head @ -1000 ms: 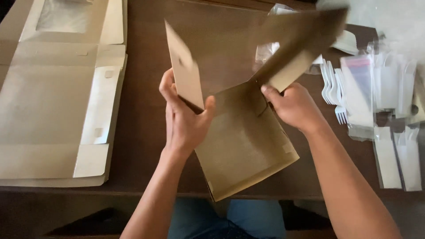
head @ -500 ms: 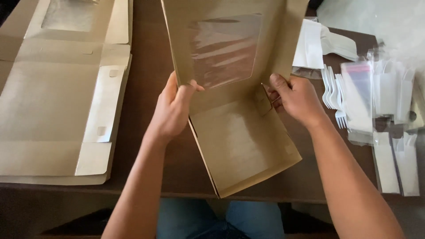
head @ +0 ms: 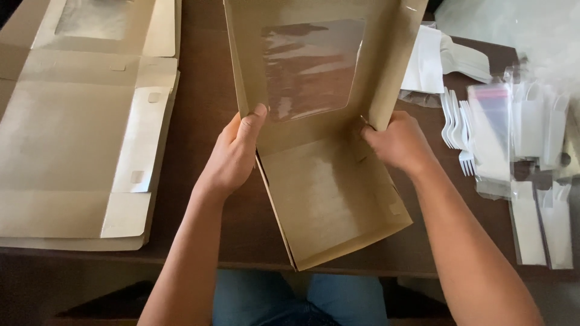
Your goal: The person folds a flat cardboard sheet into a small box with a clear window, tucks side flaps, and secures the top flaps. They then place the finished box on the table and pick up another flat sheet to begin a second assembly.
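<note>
Your left hand (head: pixel 232 154) and right hand (head: pixel 396 142) are both closed on the kraft box (head: pixel 329 193), one at each side of the lid hinge, with the box between them on the worktop (head: pixel 205 108). Keep thumbs on the creases, off the clear window (head: pixel 311 66) beyond; flat blanks (head: pixel 78 133) lie left, forks (head: pixel 456 121) right.

1 folded window box (head: pixel 329 199) | 2 hands | 1 stack of flat boxes (head: pixel 78 145)

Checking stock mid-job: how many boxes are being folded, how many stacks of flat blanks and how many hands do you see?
Windowed kraft box being folded: 1
Stack of flat box blanks: 1
Hands on the box: 2, left hand and right hand
Total: 4
</note>
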